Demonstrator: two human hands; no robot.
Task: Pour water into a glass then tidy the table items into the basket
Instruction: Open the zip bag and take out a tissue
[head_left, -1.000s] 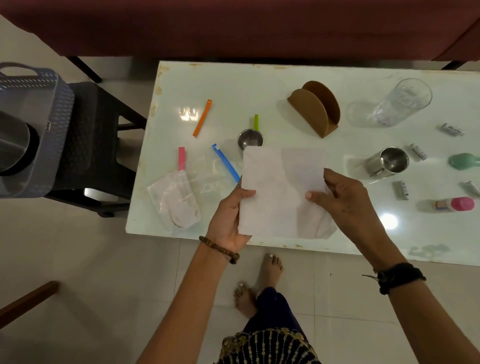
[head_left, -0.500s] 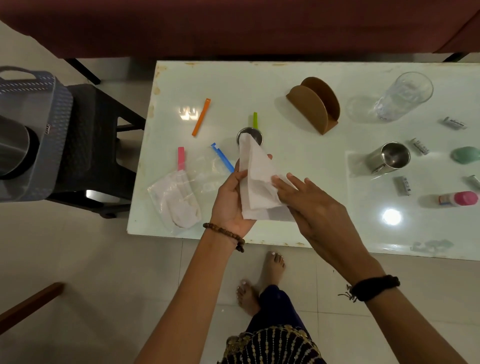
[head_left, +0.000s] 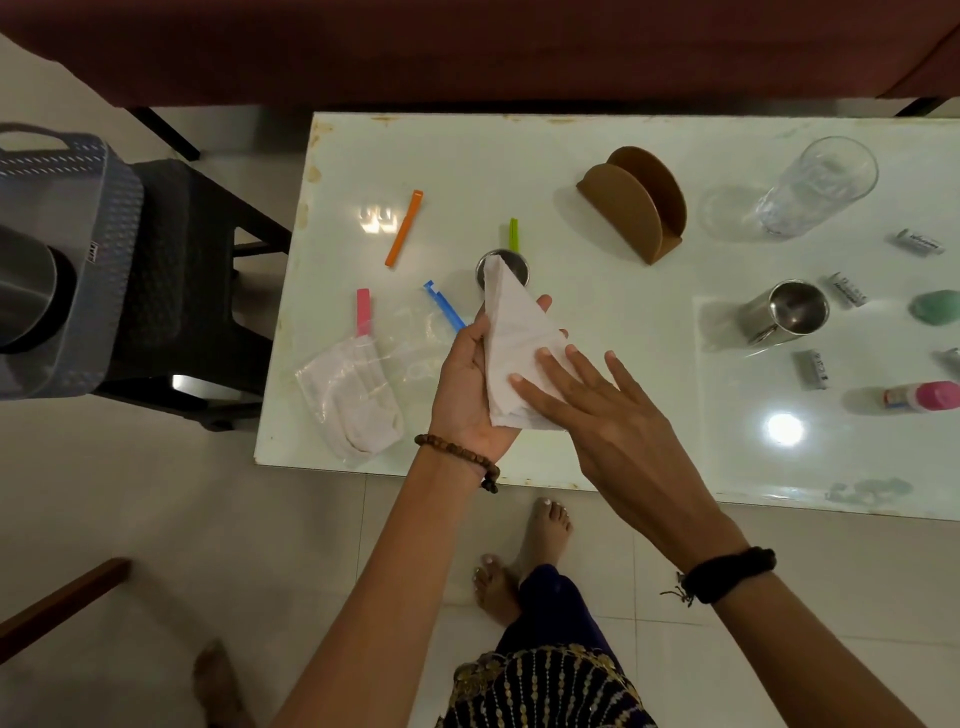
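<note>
Folding a napkin, tidying barely begun

My left hand (head_left: 475, 387) cups the soft white napkin (head_left: 519, 353), folded to a triangle, above the near desk (head_left: 597, 457) edge; my right hand (head_left: 597, 410) presses flat on it, fingers spread. Farther off, clips, steel cups and the ribbed glass (head_left: 815, 187) remain out; the grey basket (head_left: 78, 234) waits far left.

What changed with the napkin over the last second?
The white napkin, held out as a flat square a second ago, is now folded into a triangle. The left hand cradles it in the palm; the right hand let go of the edge and now presses flat on the fold with open fingers. The brown napkin holder, glass and steel cup stayed put.
</note>
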